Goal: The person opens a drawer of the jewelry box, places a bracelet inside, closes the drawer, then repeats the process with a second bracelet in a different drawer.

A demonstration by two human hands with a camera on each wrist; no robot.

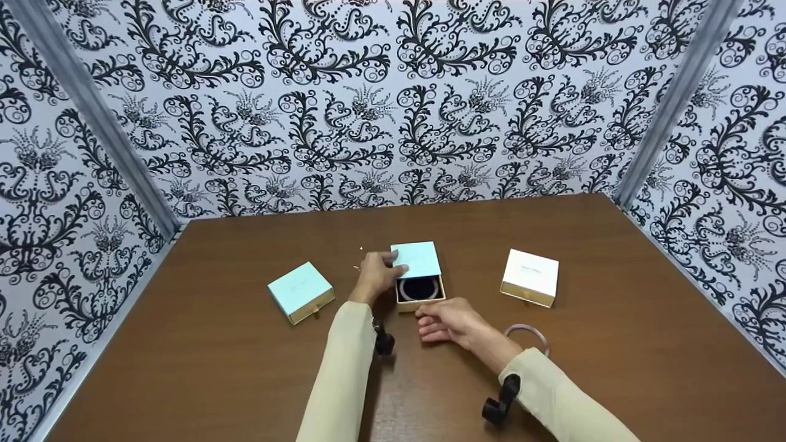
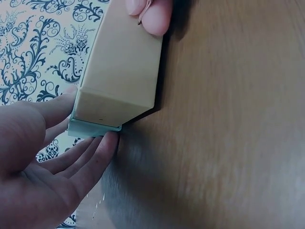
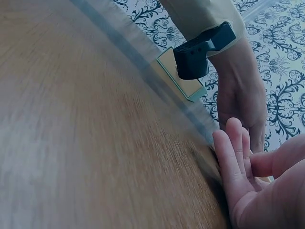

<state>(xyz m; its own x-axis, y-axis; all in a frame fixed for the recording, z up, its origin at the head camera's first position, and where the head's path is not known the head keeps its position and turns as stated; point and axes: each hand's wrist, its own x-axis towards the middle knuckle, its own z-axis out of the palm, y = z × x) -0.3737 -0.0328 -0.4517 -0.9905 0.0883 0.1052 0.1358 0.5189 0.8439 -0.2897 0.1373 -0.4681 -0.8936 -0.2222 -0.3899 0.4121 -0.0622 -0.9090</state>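
Note:
A small drawer box stands mid-table with its light-blue sleeve (image 1: 419, 260) pushed back and its gold drawer (image 1: 420, 306) partly out toward me. Inside the drawer, a pale bangle (image 1: 420, 299) lies on black padding (image 1: 419, 286). My left hand (image 1: 376, 275) grips the sleeve at its left side, thumb on top. At the drawer's front, my right hand (image 1: 453, 321) pinches a small ribbon pull (image 2: 143, 16) between thumb and finger, its other fingers loosely curled. From the left wrist, the drawer's plain outer face (image 2: 121, 62) shows, with left fingertips at the sleeve's edge.
Another light-blue box (image 1: 301, 287) sits to the left, a white box (image 1: 532, 273) to the right, both closed. A loose bangle (image 1: 533, 330) lies beside my right wrist. Tiny pale bits (image 1: 357, 267) lie behind my left hand. Patterned walls (image 1: 393, 123) border the table.

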